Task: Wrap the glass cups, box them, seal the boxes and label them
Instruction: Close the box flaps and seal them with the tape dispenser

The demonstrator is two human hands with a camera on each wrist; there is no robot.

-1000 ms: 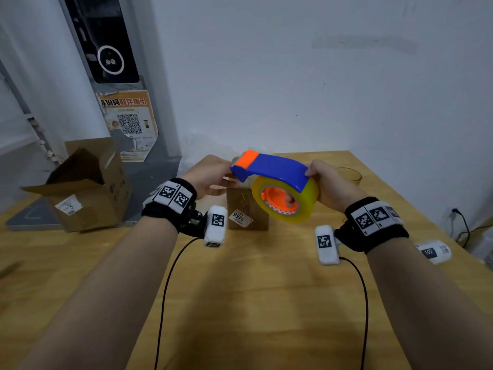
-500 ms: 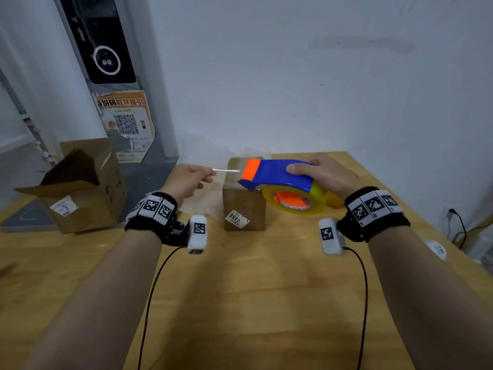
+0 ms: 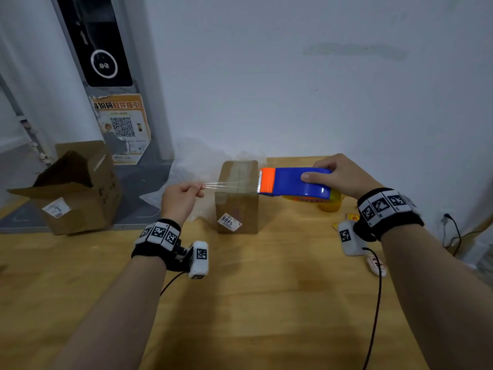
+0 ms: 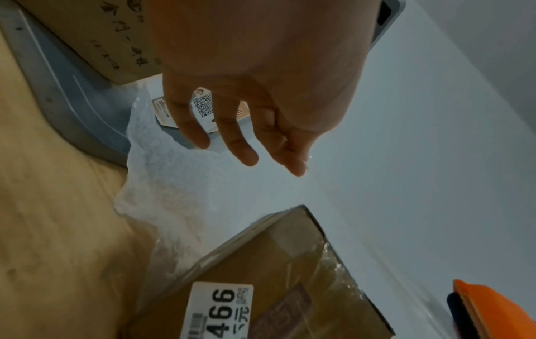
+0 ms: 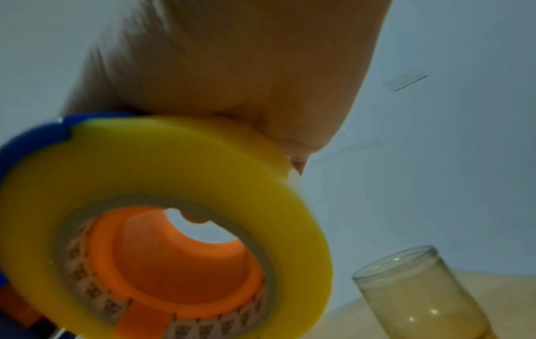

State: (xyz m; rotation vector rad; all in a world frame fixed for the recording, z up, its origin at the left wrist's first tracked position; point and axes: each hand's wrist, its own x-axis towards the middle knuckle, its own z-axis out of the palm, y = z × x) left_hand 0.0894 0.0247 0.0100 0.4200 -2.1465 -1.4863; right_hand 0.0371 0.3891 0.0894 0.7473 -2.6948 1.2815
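The small box (image 3: 237, 198) stands near the far edge of the counter (image 3: 240, 303), flaps down, tape already on its top. It looks light and stiff, so pressing on the top should steady it. Over it, the left hand (image 3: 180, 200) fingers pinch a thin, clingy tape strip (image 3: 221, 186); it will likely twist if slackened. The right hand (image 3: 344, 177) wraps the tape dispenser (image 3: 293, 182). Behind, a fragile glass cup (image 5: 417, 291) waits unwrapped.
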